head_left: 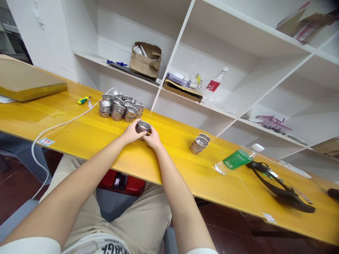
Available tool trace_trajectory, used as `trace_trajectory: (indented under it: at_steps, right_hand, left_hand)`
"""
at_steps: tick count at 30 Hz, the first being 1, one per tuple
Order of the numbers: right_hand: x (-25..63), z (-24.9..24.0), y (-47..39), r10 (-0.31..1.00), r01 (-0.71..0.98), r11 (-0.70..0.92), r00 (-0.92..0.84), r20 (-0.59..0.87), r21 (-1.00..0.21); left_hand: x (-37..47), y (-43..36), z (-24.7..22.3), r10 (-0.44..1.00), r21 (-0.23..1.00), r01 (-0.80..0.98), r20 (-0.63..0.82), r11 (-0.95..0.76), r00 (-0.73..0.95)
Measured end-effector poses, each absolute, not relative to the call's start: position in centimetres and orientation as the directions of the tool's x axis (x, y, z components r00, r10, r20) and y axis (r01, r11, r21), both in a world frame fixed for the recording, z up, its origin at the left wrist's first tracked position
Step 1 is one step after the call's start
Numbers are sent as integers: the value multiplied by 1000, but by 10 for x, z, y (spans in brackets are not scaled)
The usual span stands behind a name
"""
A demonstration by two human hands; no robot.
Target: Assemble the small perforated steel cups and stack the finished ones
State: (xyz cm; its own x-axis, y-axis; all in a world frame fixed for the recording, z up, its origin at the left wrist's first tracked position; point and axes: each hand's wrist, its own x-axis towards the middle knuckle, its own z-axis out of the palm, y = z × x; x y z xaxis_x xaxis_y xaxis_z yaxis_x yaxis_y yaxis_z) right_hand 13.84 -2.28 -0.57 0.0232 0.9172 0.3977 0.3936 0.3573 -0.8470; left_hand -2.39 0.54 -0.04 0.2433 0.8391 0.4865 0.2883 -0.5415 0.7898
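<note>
Between my two hands is a small stack of perforated metal cups (143,126) on the yellow table. My left hand (133,133) wraps its left side, and my right hand (153,137) closes on its right side. Both thumbs meet at the front, hiding the lower part of the stack. Just beyond and to the left, several similar metal cups (119,108) are piled in a tight cluster. A separate short stack of these cups (199,144) stands to the right of my right hand.
On the right lie a green-labelled bottle (238,158) and a black headset-like item (280,187). A green and yellow screwdriver (83,100), a white cable (63,123) and a large flat box (29,79) are at left. White shelves (201,102) rise behind the table.
</note>
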Motion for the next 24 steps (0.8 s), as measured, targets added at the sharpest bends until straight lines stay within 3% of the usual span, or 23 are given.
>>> trace_trajectory:
  at_steps: [24]
  right_hand:
    - [144, -4, -25, 921, 396, 357, 6, 391, -846]
  left_hand:
    - [-25, 3, 2, 835, 779, 305, 485, -548, 261]
